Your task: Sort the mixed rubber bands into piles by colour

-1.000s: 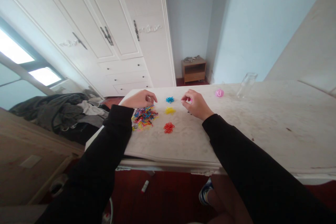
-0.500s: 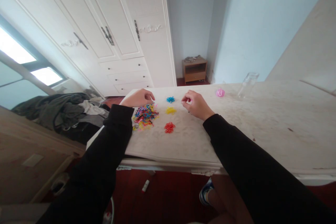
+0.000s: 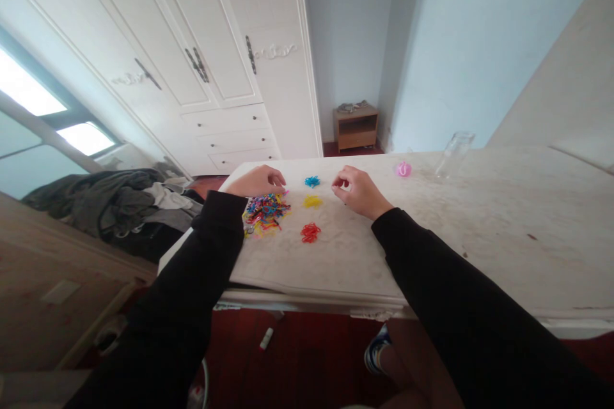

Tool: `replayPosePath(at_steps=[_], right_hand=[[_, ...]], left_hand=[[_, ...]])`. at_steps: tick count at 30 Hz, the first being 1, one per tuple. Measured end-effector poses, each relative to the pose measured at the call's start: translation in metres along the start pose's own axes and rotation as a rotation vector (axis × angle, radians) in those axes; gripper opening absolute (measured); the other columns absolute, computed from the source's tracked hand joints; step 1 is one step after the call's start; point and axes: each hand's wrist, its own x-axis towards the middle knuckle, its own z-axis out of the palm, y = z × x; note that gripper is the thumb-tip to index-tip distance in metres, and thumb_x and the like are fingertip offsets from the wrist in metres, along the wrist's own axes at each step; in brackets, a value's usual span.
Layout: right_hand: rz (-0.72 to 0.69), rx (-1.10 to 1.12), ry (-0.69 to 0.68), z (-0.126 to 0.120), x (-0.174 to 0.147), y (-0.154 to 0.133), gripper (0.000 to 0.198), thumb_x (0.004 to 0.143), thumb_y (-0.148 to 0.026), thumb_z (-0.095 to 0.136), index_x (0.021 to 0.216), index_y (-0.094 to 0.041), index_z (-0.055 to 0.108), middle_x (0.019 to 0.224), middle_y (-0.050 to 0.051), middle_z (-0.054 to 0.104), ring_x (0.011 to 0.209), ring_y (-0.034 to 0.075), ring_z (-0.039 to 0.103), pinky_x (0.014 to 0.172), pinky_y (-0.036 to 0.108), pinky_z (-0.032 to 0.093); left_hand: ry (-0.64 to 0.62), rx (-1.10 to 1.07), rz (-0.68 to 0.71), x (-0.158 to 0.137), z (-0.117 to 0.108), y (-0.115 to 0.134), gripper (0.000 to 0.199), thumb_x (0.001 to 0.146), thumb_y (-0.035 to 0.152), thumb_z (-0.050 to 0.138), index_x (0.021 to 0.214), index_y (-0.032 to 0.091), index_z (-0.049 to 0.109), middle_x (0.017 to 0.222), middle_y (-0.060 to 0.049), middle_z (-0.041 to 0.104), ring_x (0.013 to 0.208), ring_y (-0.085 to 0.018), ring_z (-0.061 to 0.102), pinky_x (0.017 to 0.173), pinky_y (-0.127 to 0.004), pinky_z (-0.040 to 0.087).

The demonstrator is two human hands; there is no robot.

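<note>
My left hand (image 3: 263, 180) hovers at the far edge of a mixed pile of small coloured rubber bands (image 3: 267, 212); its fingers are loosely bent and apart, with nothing visible in them. Across the table, my right hand (image 3: 357, 190) is closed in a pinch, thumb against forefinger; anything between the tips is too small to make out. Between the hands lie three small heaps in a column: blue bands (image 3: 312, 181) farthest, yellow bands (image 3: 313, 202) in the middle, red bands (image 3: 310, 232) nearest me.
On the pale table (image 3: 336, 268), a pink ball-like item (image 3: 403, 169) and a clear glass container (image 3: 454, 154) stand at the back right. Dark clothes (image 3: 119, 204) are heaped to the left. A small white tube-like item (image 3: 266, 339) lies on the red floor.
My left hand has shifted slightly right and its fingers appear a little lower. My right hand holds its place with the same pinch. The heaps look unchanged.
</note>
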Motion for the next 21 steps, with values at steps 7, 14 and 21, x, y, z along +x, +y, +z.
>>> replayPosePath(at_steps=[7, 14, 21], right_hand=[[0.003, -0.001, -0.005, 0.000, 0.000, 0.001, 0.009, 0.077, -0.011, 0.063, 0.070, -0.017, 0.064, 0.075, 0.002, 0.055, 0.072, 0.016, 0.053, 0.071, 0.031, 0.040], [-0.001, -0.003, -0.003, 0.002, 0.000, 0.003, 0.010, 0.077, -0.010, 0.063, 0.070, -0.017, 0.063, 0.075, 0.001, 0.055, 0.072, 0.016, 0.053, 0.071, 0.030, 0.040], [0.004, -0.011, -0.016, 0.001, 0.000, 0.002, 0.010, 0.077, -0.010, 0.064, 0.070, -0.017, 0.064, 0.075, 0.001, 0.055, 0.072, 0.016, 0.053, 0.071, 0.030, 0.040]], left_hand=[[-0.020, 0.030, 0.020, 0.000, 0.005, 0.013, 0.028, 0.071, 0.034, 0.072, 0.094, 0.020, 0.078, 0.083, -0.001, 0.078, 0.075, -0.016, 0.069, 0.068, -0.024, 0.047], [-0.035, 0.081, 0.000, -0.003, 0.002, 0.025, 0.026, 0.073, 0.033, 0.070, 0.095, 0.021, 0.078, 0.082, 0.000, 0.077, 0.069, -0.014, 0.066, 0.067, -0.024, 0.045], [-0.074, 0.047, 0.014, 0.002, 0.009, 0.020, 0.029, 0.073, 0.034, 0.069, 0.097, 0.020, 0.076, 0.082, 0.000, 0.077, 0.071, -0.015, 0.068, 0.065, -0.023, 0.045]])
